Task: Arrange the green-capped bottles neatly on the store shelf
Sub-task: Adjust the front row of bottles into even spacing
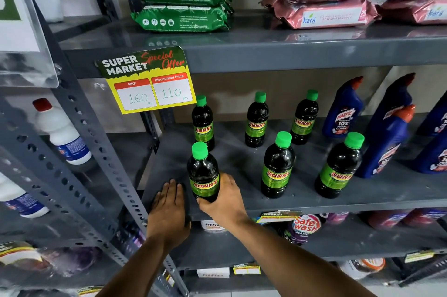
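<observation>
Low in the frame's centre, the right hand (pixel 225 200) is wrapping its fingers around the base of the front-left bottle (pixel 203 173) on the grey shelf (pixel 387 190), while the left hand (pixel 169 209) is lying flat, fingers together, just left of it. The gripping hand is hiding the bottle's bottom edge. The bottle is standing upright, green cap (pixel 199 150) pointing up, five more bottles (pixel 278 166) standing right and behind.

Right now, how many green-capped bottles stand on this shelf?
6. Back row: left, middle, right. Front row: left, held by the right hand; middle; right. None seem hidden.
</observation>
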`<act>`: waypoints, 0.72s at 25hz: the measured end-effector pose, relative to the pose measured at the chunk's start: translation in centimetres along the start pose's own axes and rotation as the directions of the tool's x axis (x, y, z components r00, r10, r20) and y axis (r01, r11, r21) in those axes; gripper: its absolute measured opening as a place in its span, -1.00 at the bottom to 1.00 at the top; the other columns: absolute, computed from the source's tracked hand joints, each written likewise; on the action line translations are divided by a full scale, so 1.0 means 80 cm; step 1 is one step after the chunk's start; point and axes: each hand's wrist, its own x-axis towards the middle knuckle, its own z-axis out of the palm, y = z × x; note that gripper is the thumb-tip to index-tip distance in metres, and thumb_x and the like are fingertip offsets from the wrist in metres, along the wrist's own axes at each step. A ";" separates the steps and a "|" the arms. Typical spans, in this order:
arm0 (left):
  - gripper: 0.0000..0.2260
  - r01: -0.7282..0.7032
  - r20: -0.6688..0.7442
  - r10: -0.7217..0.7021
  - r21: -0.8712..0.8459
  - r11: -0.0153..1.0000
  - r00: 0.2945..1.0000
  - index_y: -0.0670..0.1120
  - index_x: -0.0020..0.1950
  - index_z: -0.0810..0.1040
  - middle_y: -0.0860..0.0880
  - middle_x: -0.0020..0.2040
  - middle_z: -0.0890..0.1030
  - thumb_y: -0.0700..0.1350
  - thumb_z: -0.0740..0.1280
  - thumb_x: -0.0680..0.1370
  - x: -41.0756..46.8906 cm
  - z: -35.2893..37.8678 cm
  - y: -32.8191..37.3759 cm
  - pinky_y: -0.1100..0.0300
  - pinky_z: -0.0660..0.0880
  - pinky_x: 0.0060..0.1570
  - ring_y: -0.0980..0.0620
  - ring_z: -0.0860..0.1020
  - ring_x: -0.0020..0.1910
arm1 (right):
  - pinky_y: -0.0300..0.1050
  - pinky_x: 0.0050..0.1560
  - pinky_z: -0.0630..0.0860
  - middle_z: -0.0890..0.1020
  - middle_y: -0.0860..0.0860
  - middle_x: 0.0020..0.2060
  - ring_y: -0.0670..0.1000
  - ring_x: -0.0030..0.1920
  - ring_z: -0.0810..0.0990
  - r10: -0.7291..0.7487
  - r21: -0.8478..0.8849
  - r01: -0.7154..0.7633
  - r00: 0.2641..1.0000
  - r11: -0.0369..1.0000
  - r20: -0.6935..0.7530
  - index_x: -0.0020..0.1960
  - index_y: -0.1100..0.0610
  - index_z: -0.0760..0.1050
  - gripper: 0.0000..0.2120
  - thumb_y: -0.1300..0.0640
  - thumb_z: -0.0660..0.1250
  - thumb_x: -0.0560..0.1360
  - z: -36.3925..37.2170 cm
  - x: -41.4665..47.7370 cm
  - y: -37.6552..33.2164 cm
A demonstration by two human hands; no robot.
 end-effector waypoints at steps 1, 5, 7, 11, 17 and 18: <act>-0.19 0.001 -0.004 -0.001 -0.002 1.000 1.000 -0.19 0.51 -0.09 -0.19 0.56 0.00 0.03 0.25 0.41 0.000 0.000 0.000 0.00 -0.04 0.49 -0.12 -0.05 0.54 | -0.24 -0.01 0.42 0.52 0.03 0.02 0.02 0.03 0.53 0.002 0.001 -0.002 1.000 1.000 -0.001 0.13 0.10 0.45 -0.45 -0.02 0.51 0.21 0.000 0.000 0.001; -0.20 -0.003 -0.008 0.003 0.005 1.000 1.000 -0.20 0.51 -0.06 -0.20 0.56 0.02 0.02 0.26 0.40 0.000 0.001 -0.001 -0.01 -0.02 0.49 -0.13 -0.02 0.53 | -0.26 -0.02 0.40 0.52 0.02 0.02 0.01 0.03 0.52 -0.001 0.005 0.001 1.000 1.000 -0.003 0.14 0.10 0.44 -0.45 -0.02 0.51 0.22 0.002 0.000 0.002; -0.20 -0.002 -0.010 0.002 -0.002 1.000 1.000 -0.20 0.51 -0.06 -0.20 0.56 0.03 0.02 0.27 0.40 0.000 0.001 -0.001 -0.01 -0.01 0.49 -0.13 -0.02 0.53 | -0.26 -0.01 0.40 0.51 0.02 0.02 0.01 0.03 0.52 -0.005 0.010 0.005 1.000 1.000 -0.006 0.15 0.10 0.43 -0.44 -0.01 0.51 0.23 0.003 -0.001 0.003; -0.21 -0.015 -0.013 0.015 0.002 1.000 1.000 -0.20 0.51 -0.06 -0.20 0.56 0.03 0.05 0.26 0.43 -0.002 0.000 -0.001 -0.01 -0.01 0.49 -0.13 -0.01 0.53 | -0.24 0.04 0.42 0.51 0.00 0.06 -0.01 0.08 0.50 -0.019 0.033 0.019 1.000 0.999 0.022 0.23 0.06 0.40 -0.40 -0.01 0.51 0.25 0.002 -0.001 0.003; -0.22 -0.040 -0.012 0.040 0.011 0.999 0.999 -0.22 0.50 -0.04 -0.22 0.55 0.04 0.09 0.25 0.46 -0.003 0.000 -0.003 -0.02 -0.02 0.48 -0.15 0.00 0.53 | -0.26 0.02 0.44 0.56 -0.02 0.05 -0.03 0.08 0.54 -0.041 0.077 0.038 0.999 0.996 0.033 0.22 0.03 0.41 -0.43 0.04 0.50 0.25 0.001 0.006 -0.001; -0.22 -0.039 -0.014 0.039 0.012 0.999 0.999 -0.22 0.50 -0.03 -0.22 0.55 0.05 0.10 0.25 0.45 -0.004 0.000 -0.003 -0.01 -0.03 0.47 -0.15 0.00 0.53 | -0.24 0.03 0.45 0.56 -0.02 0.05 -0.03 0.08 0.54 -0.038 0.074 0.036 0.999 0.997 0.028 0.22 0.03 0.41 -0.43 0.04 0.50 0.25 0.002 0.005 -0.001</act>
